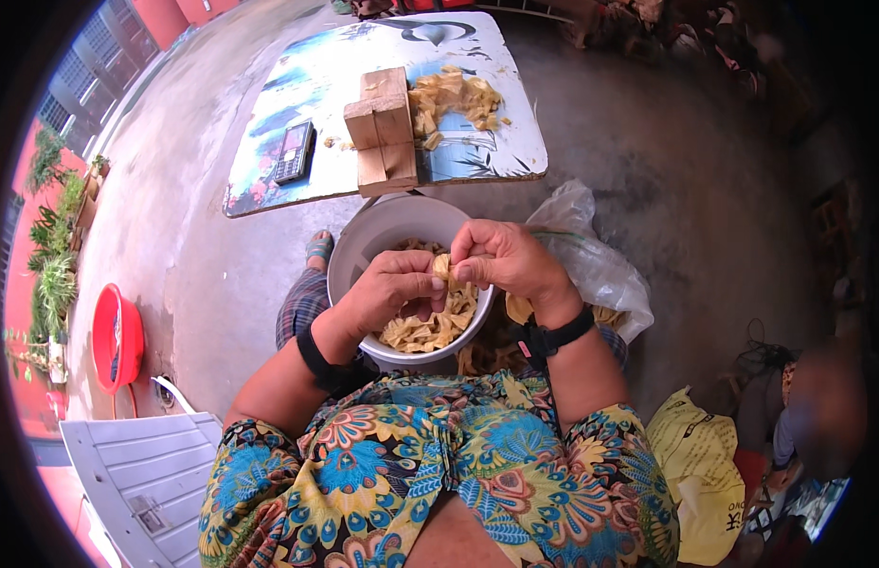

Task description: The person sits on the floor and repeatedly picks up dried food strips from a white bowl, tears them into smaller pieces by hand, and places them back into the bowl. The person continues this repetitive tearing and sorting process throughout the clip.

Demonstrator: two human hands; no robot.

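Both my hands meet over a pale grey bucket [345,248]. Between them is a small yellowish, folded strip-like piece [442,269]. My left hand [399,281] pinches it from the left with thumb and fingers. From the right, my right hand [504,256] grips its other side between thumb and forefinger. Inside the bucket, below my hands, lies a heap of similar yellow-brown pieces [430,331]; my hands hide part of it. Dark bands circle both my wrists.
Ahead stands a low patterned table [331,85] with a wooden block stand [381,133], a pile of yellow pieces [458,99] and a keypad phone [294,151]. A clear plastic bag [591,251] sits right of the bucket. At left are a red basin [117,336] and white chair [141,473]. Another person sits far right.
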